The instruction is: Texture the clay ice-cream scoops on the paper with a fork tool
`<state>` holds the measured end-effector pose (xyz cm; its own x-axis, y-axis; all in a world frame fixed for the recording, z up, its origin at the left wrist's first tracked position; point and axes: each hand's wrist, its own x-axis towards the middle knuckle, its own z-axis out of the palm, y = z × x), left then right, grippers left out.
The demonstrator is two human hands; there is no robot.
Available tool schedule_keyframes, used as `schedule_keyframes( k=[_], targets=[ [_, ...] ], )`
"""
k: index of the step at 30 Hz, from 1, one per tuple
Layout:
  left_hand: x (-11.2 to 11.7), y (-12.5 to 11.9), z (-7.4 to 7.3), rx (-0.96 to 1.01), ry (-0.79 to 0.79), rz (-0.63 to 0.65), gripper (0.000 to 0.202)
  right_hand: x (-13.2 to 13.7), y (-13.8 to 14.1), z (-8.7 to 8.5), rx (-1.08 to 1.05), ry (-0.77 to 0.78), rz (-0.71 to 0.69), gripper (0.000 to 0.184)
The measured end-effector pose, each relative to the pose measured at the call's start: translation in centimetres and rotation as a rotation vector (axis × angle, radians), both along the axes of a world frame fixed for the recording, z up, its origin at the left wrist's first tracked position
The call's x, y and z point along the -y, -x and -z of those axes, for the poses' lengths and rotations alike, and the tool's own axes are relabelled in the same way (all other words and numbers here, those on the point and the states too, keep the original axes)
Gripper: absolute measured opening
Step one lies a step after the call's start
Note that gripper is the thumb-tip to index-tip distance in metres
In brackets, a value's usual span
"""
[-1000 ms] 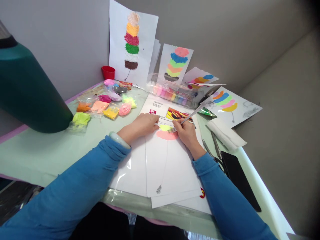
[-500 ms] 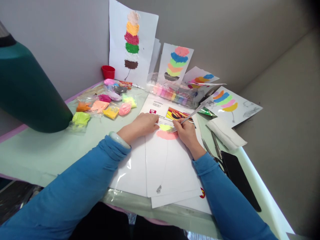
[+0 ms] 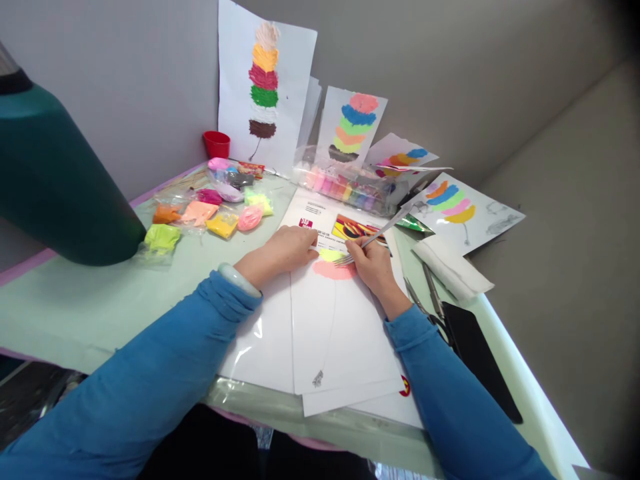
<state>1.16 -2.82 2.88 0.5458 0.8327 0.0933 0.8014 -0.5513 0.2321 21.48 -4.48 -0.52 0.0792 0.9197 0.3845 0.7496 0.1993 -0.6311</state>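
My right hand [image 3: 373,267] is closed around a metal fork [image 3: 389,226], its handle slanting up to the right. The tines touch a strip of yellow clay [image 3: 331,255] on a white sheet of paper [image 3: 320,320]. Directly below the strip, a wider pink clay band [image 3: 333,269] lies flat. My left hand [image 3: 287,250] rests at the sheet's upper left with fingers curled together, thumb and forefinger close to the yellow strip. Whatever they may pinch is hidden. From the pink band a thin drawn line runs down to a small dark scribble [image 3: 318,379].
Clay packets [image 3: 223,225] lie at left beside a big green bottle [image 3: 65,173]. A red cup [image 3: 217,144], a clear box of colored clay [image 3: 345,189] and propped clay pictures [image 3: 265,80] stand behind. At right are a folded tissue [image 3: 453,267], scissors [image 3: 440,327] and a black phone-like slab [image 3: 480,360].
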Motion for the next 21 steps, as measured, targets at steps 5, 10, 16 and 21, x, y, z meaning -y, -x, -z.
schedule_keyframes(
  k=[5,10,16,21],
  targets=[
    [0.02,0.06,-0.08,0.007,-0.004,0.008,0.023,-0.01,-0.02,0.07,-0.004,-0.005,-0.006,0.031],
    [0.18,0.06,-0.22,0.007,0.007,0.004,0.024,-0.04,-0.02,0.04,-0.009,-0.010,0.000,0.030],
    [0.23,0.02,-0.23,0.011,0.012,-0.002,0.023,-0.06,0.02,0.03,-0.009,-0.018,0.006,0.029],
    [0.16,0.02,-0.18,0.017,0.023,0.001,0.025,0.12,0.07,-0.06,-0.040,-0.054,-0.009,0.029]
  ],
)
